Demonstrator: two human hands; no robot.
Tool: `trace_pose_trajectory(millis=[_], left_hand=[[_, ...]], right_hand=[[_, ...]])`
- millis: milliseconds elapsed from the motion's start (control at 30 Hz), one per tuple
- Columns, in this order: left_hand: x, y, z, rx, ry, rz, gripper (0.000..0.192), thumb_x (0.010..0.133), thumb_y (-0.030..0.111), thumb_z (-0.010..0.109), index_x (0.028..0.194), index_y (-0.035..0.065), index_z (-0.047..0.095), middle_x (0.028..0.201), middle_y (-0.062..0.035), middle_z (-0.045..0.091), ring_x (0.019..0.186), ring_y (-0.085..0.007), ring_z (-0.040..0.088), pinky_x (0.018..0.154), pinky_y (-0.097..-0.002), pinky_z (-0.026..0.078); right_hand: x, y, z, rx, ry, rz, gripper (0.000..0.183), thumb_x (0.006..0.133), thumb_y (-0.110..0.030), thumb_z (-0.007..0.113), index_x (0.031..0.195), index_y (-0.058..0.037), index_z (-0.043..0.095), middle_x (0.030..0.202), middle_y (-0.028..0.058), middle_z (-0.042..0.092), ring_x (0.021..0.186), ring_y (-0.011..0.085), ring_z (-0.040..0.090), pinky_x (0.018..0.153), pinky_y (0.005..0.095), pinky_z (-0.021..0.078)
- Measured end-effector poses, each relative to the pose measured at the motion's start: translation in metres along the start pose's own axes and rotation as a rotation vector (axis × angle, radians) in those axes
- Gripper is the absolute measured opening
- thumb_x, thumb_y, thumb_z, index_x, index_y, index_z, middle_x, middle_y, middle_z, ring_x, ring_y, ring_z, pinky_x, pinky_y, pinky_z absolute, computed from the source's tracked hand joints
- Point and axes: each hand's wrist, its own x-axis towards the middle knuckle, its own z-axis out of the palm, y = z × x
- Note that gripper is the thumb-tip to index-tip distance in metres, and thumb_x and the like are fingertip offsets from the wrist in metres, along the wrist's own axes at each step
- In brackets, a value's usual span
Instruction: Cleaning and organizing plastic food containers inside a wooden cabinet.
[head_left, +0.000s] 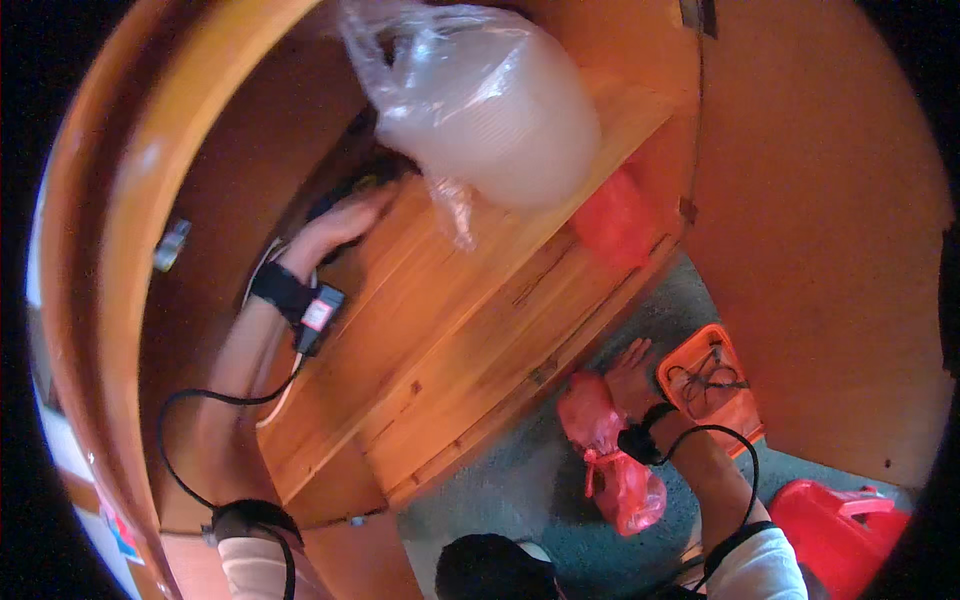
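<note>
My left hand (349, 223) reaches deep into a wooden cabinet (450, 330), along its left side wall. Its fingers meet a dark object (375, 171) at the back; blur and shadow hide whether they grip it. Beside that hand, a clear plastic bag (510, 112) with a bulky whitish content sits on the cabinet board. Lower right, my right hand (634, 379) is held out above the grey floor with its fingers extended and nothing in them. Close against its wrist is a knotted red plastic bag (619, 480). An orange plastic basket (731, 416) stands just right of this hand.
A red bag (615, 217) lies on the lower board. Dark looped items (705, 379) are in the basket. The open wooden door (817, 225) bounds the right side; a red plastic container (836, 532) stands below it. Black cables (712, 429) run along both forearms.
</note>
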Motion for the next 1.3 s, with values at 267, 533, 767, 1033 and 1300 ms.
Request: trace_pose_trajectory(millis=[267,533,767,1033,1300], left_hand=[[-0.050,0.165,0.027,-0.110,0.013,-0.072,0.061,0.088,0.051,0.028,0.130,0.0072,0.032,0.135,-0.0242,0.031,0.124,-0.0442,0.026,0.101,-0.0598,0.010],[-0.097,0.175,0.048,0.004,0.273,-0.008,0.055,0.090,0.048,0.030,0.109,0.0009,0.052,0.114,-0.0241,0.049,0.112,-0.0400,0.041,0.098,-0.0547,0.020],[-0.134,0.167,0.066,0.098,0.401,0.138,0.042,0.089,0.037,0.042,0.092,-0.0004,0.060,0.098,-0.0244,0.056,0.097,-0.0411,0.049,0.089,-0.0543,0.031],[-0.169,0.165,0.080,0.213,0.436,0.188,0.014,0.075,0.012,0.053,0.082,0.0028,0.061,0.087,-0.0227,0.058,0.087,-0.0389,0.054,0.077,-0.0502,0.038],[-0.207,0.214,0.089,-0.355,0.486,0.623,0.023,0.084,0.020,0.053,0.087,-0.0027,0.054,0.077,-0.0231,0.055,0.074,-0.0396,0.054,0.067,-0.0428,0.044]], right_hand=[[-0.009,-0.005,0.048,-0.270,0.253,0.274,0.038,0.077,-0.021,0.047,0.109,-0.0040,0.056,0.128,0.0174,0.044,0.118,0.0348,0.042,0.085,0.0525,0.0419],[-0.150,0.103,-0.057,1.181,0.316,-0.650,0.056,0.081,-0.021,0.039,0.135,-0.0083,0.028,0.134,0.0238,0.033,0.123,0.0445,0.030,0.098,0.0587,0.0246],[-0.265,0.136,-0.085,0.725,0.715,-0.302,0.051,0.085,-0.020,0.033,0.131,0.0018,0.032,0.128,0.0373,0.031,0.121,0.0509,0.029,0.096,0.0642,0.0217],[-0.301,0.240,-0.002,0.331,0.493,-0.245,0.053,0.080,-0.032,0.047,0.125,-0.0044,0.043,0.135,0.0285,0.029,0.124,0.0455,0.028,0.101,0.0588,0.0160],[-0.274,0.286,0.036,1.830,0.698,-0.454,0.079,0.070,-0.039,0.070,0.131,-0.0072,0.032,0.134,0.0215,0.032,0.123,0.0372,0.033,0.099,0.0462,0.0287]])
